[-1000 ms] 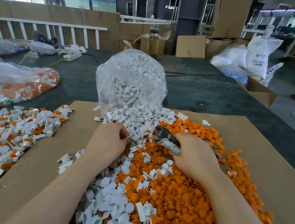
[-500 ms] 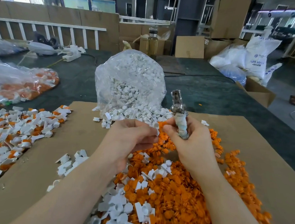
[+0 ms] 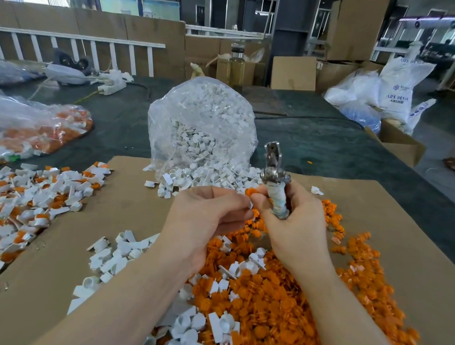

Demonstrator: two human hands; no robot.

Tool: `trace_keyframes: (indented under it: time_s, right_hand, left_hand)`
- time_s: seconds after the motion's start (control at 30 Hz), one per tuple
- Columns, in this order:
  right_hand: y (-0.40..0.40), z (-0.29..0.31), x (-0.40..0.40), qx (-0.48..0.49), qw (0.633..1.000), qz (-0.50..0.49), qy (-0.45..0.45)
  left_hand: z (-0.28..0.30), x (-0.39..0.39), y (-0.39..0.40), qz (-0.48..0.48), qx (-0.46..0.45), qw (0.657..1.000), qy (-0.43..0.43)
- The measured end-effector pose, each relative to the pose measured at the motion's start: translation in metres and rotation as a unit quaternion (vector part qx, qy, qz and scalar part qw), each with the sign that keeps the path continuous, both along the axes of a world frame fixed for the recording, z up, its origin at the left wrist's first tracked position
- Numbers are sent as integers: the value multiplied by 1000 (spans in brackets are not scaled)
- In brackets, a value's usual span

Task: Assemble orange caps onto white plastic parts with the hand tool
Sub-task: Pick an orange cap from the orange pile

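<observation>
My right hand [image 3: 290,222] grips the taped handle of a metal hand tool [image 3: 273,173], which points upward above the pile. Its fingertips also pinch an orange cap [image 3: 251,192]. My left hand [image 3: 205,220] is curled close beside it, fingertips meeting the cap; a white part inside it is hidden from view. Below both hands lies a heap of loose orange caps [image 3: 277,308] mixed with white plastic parts [image 3: 120,256] on a cardboard sheet [image 3: 381,227].
A clear bag of white parts [image 3: 201,131] stands behind the hands. Assembled white-and-orange pieces [image 3: 25,204] lie at the left, beside another bag [image 3: 26,130] of them. A bottle [image 3: 236,65], boxes and sacks stand beyond the dark table; a person stands at far right.
Both hands rose from the pile. The tool swung from lying sideways to pointing upward, and the two hands came together around an orange cap.
</observation>
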State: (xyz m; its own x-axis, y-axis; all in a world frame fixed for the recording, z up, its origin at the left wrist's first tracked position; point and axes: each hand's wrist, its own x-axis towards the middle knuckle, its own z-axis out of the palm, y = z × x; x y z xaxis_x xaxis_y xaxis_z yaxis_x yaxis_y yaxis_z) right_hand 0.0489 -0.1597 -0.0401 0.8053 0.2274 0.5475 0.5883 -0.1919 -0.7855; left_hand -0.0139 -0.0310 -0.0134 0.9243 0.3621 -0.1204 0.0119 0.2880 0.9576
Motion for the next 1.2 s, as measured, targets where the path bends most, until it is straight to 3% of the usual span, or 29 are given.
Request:
trace_keyframes:
  time_s: [0.47, 0.7, 0.97, 1.2]
  right_hand:
    - [-1, 2, 0, -52, 998, -21, 15]
    - [-6, 3, 3, -98, 994, 24, 34]
    - [-28, 8, 14, -138, 977, 95, 131]
    - [-26, 9, 12, -154, 976, 101, 118]
  left_hand:
    - [-7, 0, -5, 97, 206, 973, -19]
    - [-11, 5, -2, 128, 277, 952, 2]
    - [-16, 8, 7, 93, 197, 975, -40]
    - [-18, 10, 8, 95, 179, 977, -63]
